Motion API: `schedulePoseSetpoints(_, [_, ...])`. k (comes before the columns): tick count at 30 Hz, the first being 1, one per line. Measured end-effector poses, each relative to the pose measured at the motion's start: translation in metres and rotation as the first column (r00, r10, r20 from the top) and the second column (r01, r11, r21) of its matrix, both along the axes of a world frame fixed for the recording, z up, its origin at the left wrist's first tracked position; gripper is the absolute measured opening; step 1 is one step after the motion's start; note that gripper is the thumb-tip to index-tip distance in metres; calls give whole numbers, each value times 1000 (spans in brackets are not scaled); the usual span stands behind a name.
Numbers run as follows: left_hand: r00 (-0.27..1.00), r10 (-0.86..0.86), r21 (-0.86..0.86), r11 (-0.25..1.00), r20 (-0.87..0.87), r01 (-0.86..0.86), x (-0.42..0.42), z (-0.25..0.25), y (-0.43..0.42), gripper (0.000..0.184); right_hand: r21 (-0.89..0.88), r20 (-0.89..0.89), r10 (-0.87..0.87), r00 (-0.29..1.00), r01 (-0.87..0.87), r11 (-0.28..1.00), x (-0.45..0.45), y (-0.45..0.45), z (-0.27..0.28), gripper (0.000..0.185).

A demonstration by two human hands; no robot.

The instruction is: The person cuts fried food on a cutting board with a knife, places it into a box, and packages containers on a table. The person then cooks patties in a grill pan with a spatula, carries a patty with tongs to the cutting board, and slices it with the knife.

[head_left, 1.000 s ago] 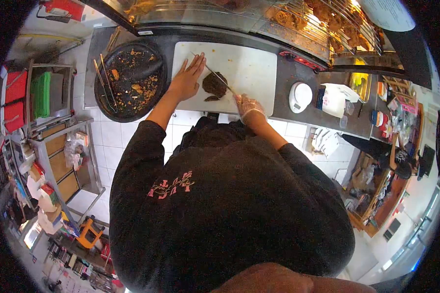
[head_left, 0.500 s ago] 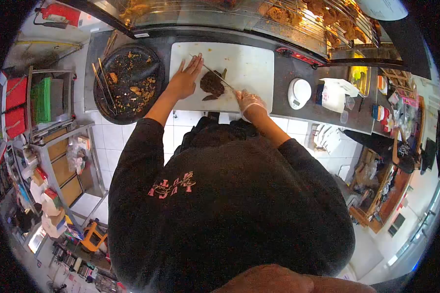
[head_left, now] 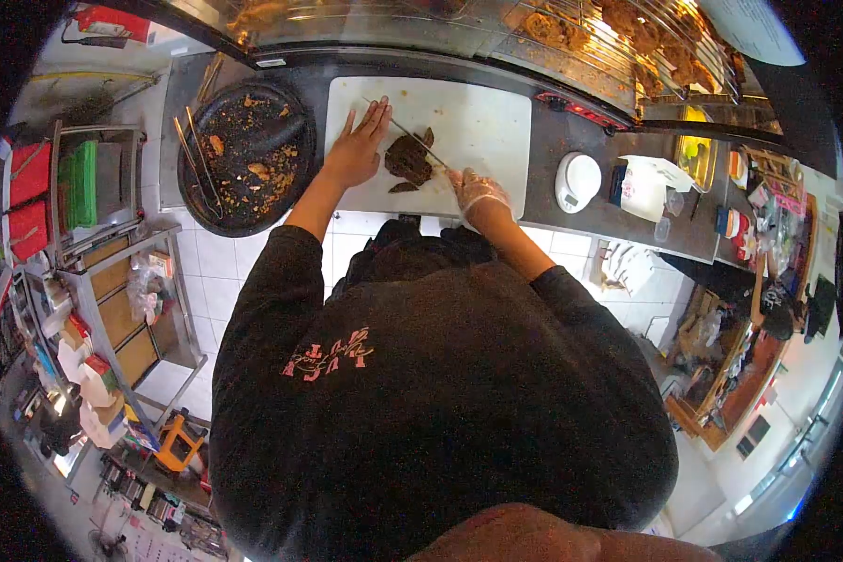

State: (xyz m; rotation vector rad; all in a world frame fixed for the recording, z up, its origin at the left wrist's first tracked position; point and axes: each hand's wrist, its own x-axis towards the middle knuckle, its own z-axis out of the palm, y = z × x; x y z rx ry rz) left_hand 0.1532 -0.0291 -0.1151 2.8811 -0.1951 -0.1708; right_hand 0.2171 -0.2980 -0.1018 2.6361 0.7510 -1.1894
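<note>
My right hand [head_left: 482, 195], in a clear plastic glove, is closed around the handle end of a long knife [head_left: 406, 129]. The blade slants up and left across a dark brown piece of cooked meat [head_left: 405, 159]. Bare and flat, my left hand [head_left: 356, 148] has its fingers stretched out over the blade near its tip end. Beneath all of this is a white cutting board [head_left: 478, 108]. A small dark scrap [head_left: 403, 186] lies just below the main piece.
Left of the board, a round black tray [head_left: 244, 206] holds fried crumbs and metal tongs [head_left: 199, 155]. A white scale [head_left: 579, 181] and an open white box [head_left: 648, 184] stand to the right. Behind the counter is a lit glass cabinet [head_left: 618, 47] with fried food. Another person's arm [head_left: 757, 295] shows far right.
The view has shifted slightly. Both hands keep nearly the same places on the knife, and the meat under the blade looks a little more spread out.
</note>
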Motion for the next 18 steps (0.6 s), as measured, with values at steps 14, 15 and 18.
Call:
schedulePoseSetpoints(14, [1000,-20,44,999,18,20,0,-22,-8,82,95,45,-18,999,14,995,-18,-8,17,40])
schedulePoseSetpoints(15, [999,-25,42,999,20,25,1,-24,-8,82,143,80,12,997,-23,989,-18,-7,18,45])
schedulePoseSetpoints(18, [1000,1,40,999,-10,0,-2,-25,-13,81,71,-72,-326,943,331,941,-15,1,12,52])
